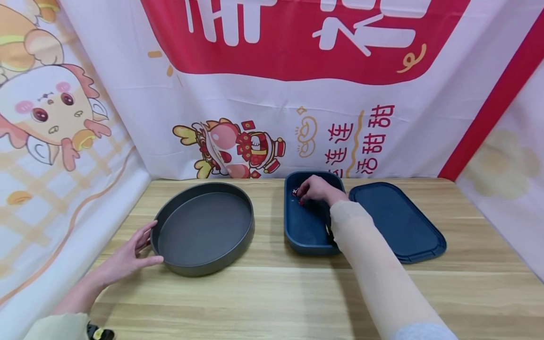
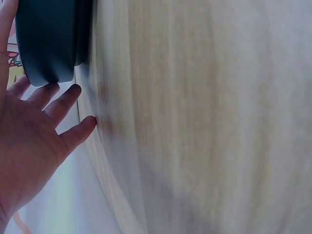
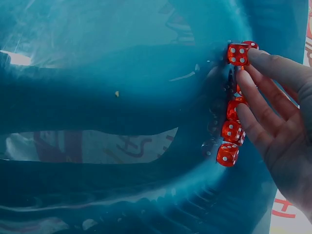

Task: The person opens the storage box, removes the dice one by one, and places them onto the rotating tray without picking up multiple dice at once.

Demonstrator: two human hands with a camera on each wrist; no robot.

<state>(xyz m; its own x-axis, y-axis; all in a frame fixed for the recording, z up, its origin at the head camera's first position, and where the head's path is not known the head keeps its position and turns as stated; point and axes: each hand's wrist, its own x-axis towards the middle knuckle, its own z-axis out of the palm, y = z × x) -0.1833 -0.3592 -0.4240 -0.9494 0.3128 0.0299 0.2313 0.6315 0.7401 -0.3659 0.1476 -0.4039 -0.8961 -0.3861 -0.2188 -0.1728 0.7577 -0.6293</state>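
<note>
My right hand point(image 1: 316, 190) touches red dice point(image 3: 233, 105) in the blue box point(image 1: 297, 231) with relaxed fingers, while my open left hand point(image 1: 127, 255) rests against the round grey pan point(image 1: 204, 226).

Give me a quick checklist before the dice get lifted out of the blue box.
1. Red translucent dice gathered against right hand's fingers: ok.
2. Dice fully gripped: cannot tell.
3. Right hand inside the dark blue plastic box: ok.
4. Round dark grey metal pan empty: ok.
5. Left hand steadying the pan's rim: ok.
6. Flat blue lid lying aside of the box: ok.
</note>
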